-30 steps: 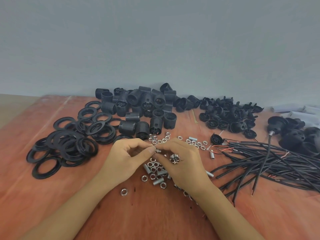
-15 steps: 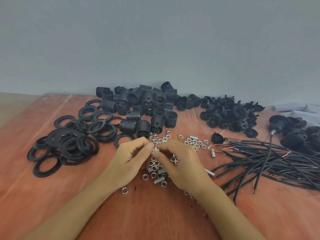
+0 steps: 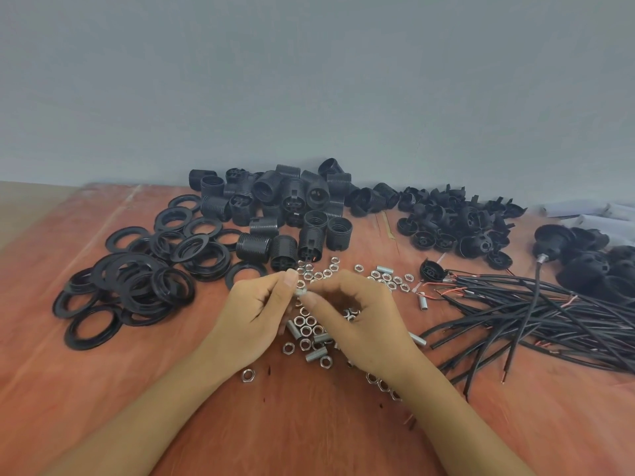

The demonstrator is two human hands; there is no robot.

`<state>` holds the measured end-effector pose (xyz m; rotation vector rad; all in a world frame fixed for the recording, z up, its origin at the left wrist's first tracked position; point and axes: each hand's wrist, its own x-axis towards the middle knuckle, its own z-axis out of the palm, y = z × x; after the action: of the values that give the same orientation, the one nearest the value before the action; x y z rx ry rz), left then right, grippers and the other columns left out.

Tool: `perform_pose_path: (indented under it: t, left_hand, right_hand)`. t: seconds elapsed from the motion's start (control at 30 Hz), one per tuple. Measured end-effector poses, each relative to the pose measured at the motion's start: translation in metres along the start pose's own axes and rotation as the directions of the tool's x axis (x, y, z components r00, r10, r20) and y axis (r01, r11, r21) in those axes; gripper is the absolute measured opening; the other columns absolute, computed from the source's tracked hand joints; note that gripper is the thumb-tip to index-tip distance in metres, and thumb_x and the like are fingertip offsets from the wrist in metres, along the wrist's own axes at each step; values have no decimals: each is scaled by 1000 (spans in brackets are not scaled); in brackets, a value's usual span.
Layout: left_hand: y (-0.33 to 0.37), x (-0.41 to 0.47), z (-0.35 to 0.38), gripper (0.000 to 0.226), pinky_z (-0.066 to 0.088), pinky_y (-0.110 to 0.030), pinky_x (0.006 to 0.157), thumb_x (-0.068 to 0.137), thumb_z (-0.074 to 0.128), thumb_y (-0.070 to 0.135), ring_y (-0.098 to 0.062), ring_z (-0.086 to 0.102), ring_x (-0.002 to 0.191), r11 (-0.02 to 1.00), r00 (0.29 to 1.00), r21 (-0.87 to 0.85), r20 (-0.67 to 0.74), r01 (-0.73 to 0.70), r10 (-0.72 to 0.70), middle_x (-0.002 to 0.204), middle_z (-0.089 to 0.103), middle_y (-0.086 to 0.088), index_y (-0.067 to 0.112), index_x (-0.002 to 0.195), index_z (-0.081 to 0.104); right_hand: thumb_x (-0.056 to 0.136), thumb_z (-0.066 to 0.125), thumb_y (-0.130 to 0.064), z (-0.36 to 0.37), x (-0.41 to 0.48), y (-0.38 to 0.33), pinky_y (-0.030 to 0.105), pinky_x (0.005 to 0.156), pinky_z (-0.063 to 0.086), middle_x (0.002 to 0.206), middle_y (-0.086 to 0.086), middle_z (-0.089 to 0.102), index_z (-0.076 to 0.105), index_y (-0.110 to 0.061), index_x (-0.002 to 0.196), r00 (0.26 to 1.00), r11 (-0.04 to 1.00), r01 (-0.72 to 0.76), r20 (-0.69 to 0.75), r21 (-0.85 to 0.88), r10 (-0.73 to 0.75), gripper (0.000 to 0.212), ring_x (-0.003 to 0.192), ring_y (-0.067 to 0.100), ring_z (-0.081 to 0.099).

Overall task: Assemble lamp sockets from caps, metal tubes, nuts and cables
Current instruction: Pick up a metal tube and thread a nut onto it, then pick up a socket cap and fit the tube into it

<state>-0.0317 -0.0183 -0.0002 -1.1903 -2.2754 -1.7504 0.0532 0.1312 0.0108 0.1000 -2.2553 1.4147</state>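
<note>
My left hand [image 3: 256, 317] and my right hand [image 3: 364, 324] meet fingertip to fingertip above a scatter of silver nuts and short metal tubes [image 3: 311, 333]. Between the fingertips both hands pinch one small silver metal piece [image 3: 301, 291], seemingly a tube with a nut on it; the fingers hide most of it. Black threaded socket bodies [image 3: 281, 207] are piled at the back. Black caps [image 3: 457, 225] lie back right. A bundle of black cables [image 3: 549, 310] with bared copper ends lies to the right.
Black flat rings [image 3: 144, 273] are heaped at the left on the reddish wooden table [image 3: 309, 434]. Larger black parts [image 3: 591, 259] and white rolls [image 3: 598, 214] sit at the far right. A grey wall rises behind the table. More nuts [image 3: 385, 278] lie behind my right hand.
Both hands stay together over the nuts, and their fingertips shift slightly on the small metal piece. The view has tilted a little.
</note>
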Motion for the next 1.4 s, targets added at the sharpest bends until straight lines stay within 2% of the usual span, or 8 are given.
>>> perform_pose_path:
  t: [0.1,0.2,0.5,0.63,0.83,1.0,1.23,1.4]
  left_hand:
    - [0,0,-1,48,39,-14,53,100,34,42,-11,49,43,1000,1000,18,-9,-11,11,51,50,-1,18,60,46]
    - [0,1,-3,47,39,-13,55,100,34,41,-8,49,45,999,1000,37,-21,-21,22,51,50,-2,17,61,47]
    - [5,2,-6,52,41,-25,52,97,37,45,-13,49,48,995,1000,94,-14,-26,28,50,51,-4,6,66,51]
    - [6,2,-8,44,39,-25,50,99,42,34,-16,49,48,996,999,92,-33,-15,18,52,52,-7,5,68,53]
    - [6,3,-9,48,41,-29,49,97,40,43,-16,51,47,996,1000,91,-26,-4,7,53,53,-6,6,69,53]
    - [6,2,-9,22,43,-23,50,96,51,34,-11,54,47,999,999,53,-30,11,-10,58,57,2,24,80,62]
    - [8,2,-9,15,41,-10,52,88,63,36,-7,61,51,999,999,34,-45,11,-9,63,62,17,22,92,68]
    - [6,2,-9,12,44,-13,53,85,66,28,-11,63,52,999,998,32,-56,-2,4,67,64,12,23,96,69]
  right_hand:
    - [97,47,-51,1,-1,-2,37,58,49,63,2,64,69,-10,77,996,996,-86,16,0,86,51,59,20,58]
    - [96,48,-46,1,1,-8,19,56,45,68,-4,66,69,-18,106,986,969,-161,69,186,151,37,56,3,57]
    - [98,58,-26,4,0,-5,30,58,44,61,7,56,67,-4,78,983,962,-180,78,205,167,31,59,9,48]
    - [96,59,-31,5,0,-8,35,63,52,74,-3,64,72,-24,99,980,956,-194,83,221,180,15,65,13,55]
    - [96,56,-34,2,0,-6,19,54,40,54,-2,57,69,-8,71,987,972,-161,47,173,155,38,53,6,46]
    - [93,57,-38,-29,9,2,20,64,47,81,-11,69,71,-25,93,956,949,-180,-274,-260,107,19,71,0,58]
    - [93,57,-38,-87,10,35,48,102,34,130,12,59,60,-21,131,783,387,-617,-483,-685,393,42,123,39,46]
    - [95,60,-34,-90,14,37,43,97,37,117,6,68,69,-21,118,837,519,-542,-483,-661,258,28,112,34,55]
